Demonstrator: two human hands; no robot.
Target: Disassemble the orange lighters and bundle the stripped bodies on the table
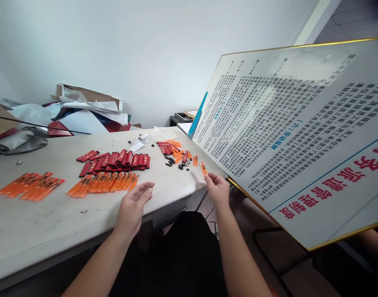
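Observation:
My right hand [217,189] pinches a small orange lighter [203,168] by its lower end, holding it just above the right edge of the white desk [52,222]. My left hand [133,206] hovers empty over the desk's front edge, fingers stretched out. Just ahead of it lies a row of orange lighters [104,182], with a row of red lighters [114,161] behind. A second batch of orange lighters [31,186] lies further left. A loose heap of red and orange lighters and small black parts [176,154] sits near my right hand.
A large framed notice board [300,136] with printed text leans at the right, close to the desk corner. Cardboard boxes, paper and plastic [83,109] pile up at the back left against the white wall. A small plastic bag [164,133] lies at the desk's far edge.

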